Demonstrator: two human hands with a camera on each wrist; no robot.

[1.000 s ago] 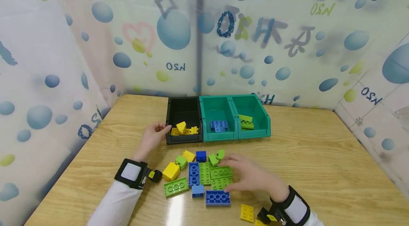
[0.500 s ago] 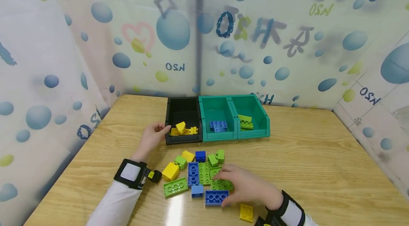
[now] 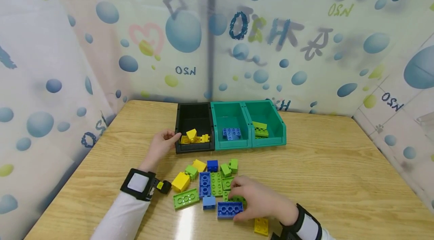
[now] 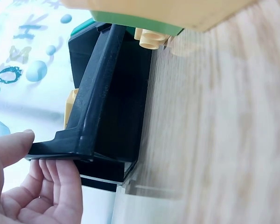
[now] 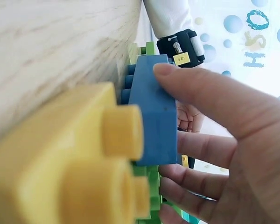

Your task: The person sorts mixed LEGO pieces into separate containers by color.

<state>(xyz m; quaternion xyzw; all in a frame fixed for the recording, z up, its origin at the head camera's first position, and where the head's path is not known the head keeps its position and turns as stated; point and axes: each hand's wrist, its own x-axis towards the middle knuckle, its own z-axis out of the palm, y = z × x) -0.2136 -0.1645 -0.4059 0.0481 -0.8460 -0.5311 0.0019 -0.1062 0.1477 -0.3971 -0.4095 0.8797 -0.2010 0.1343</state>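
A blue toy building brick (image 3: 230, 210) lies studs-down near the front of a loose pile of bricks. My right hand (image 3: 259, 199) is over its right end, thumb on the near side and fingers bent round toward the far side. In the right wrist view the thumb tip touches the blue brick (image 5: 154, 102), and the fingertips are partly hidden behind it. My left hand (image 3: 162, 146) holds the front left rim of a black bin (image 3: 194, 117), thumb on one side of the wall and fingers on the other. Several yellow bricks (image 3: 192, 136) lie inside this bin.
Two teal bins (image 3: 230, 113) adjoin the black one, holding blue bricks (image 3: 232, 133) and green bricks (image 3: 261, 130). Yellow, green and blue bricks lie before them, including a green brick (image 3: 186, 199). A yellow brick (image 3: 261, 227) sits beside my right wrist.
My right hand has come down and nearer from above the green bricks to the blue brick's right end, its thumb and fingers closing in. The left hand stays on the black bin.
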